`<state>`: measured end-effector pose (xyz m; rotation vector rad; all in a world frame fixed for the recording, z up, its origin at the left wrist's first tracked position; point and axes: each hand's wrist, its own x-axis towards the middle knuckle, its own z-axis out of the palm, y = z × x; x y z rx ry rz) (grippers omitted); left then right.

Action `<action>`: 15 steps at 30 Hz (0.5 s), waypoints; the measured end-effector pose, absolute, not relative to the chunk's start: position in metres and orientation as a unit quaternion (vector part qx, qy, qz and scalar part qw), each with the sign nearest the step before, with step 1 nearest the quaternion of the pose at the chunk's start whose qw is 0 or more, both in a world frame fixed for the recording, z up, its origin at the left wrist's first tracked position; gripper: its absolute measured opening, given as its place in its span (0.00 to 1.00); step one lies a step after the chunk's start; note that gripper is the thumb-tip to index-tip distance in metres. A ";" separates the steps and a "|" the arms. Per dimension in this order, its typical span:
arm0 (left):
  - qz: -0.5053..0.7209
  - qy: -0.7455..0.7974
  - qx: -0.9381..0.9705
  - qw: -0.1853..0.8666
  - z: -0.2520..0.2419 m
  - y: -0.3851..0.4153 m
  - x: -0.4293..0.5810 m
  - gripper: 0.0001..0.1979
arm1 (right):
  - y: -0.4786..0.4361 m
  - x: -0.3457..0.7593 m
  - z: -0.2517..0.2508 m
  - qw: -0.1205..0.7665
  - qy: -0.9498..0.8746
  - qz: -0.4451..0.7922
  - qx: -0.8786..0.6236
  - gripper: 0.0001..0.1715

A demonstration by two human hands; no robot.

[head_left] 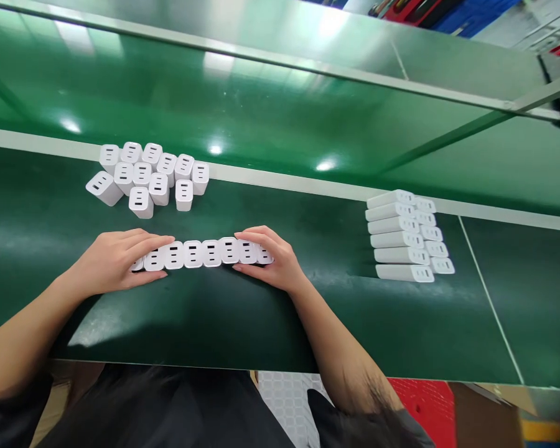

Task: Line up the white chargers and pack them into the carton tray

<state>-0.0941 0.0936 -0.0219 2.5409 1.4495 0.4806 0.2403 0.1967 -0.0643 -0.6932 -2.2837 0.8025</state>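
Observation:
A row of several white USB chargers (193, 254) stands side by side on the green tabletop, port faces up. My left hand (116, 258) closes round the row's left end, thumb on the near side and fingers on the far side. At the right end, my right hand (270, 256) grips in the same way, partly hiding the last chargers. Beyond my left hand, a loose cluster of upright chargers (142, 175) sits near the back edge; one at its left leans over.
To the right, more white chargers (396, 239) lie on their sides in two neighbouring groups. A pale strip (280, 182) runs along the back, below a green glossy panel (261, 112). A thin white line (490, 298) crosses the table at right.

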 end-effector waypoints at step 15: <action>0.171 0.460 0.869 0.060 -0.020 0.097 -0.091 0.30 | 0.196 0.240 -0.063 0.316 -0.858 0.318 -0.250 0.27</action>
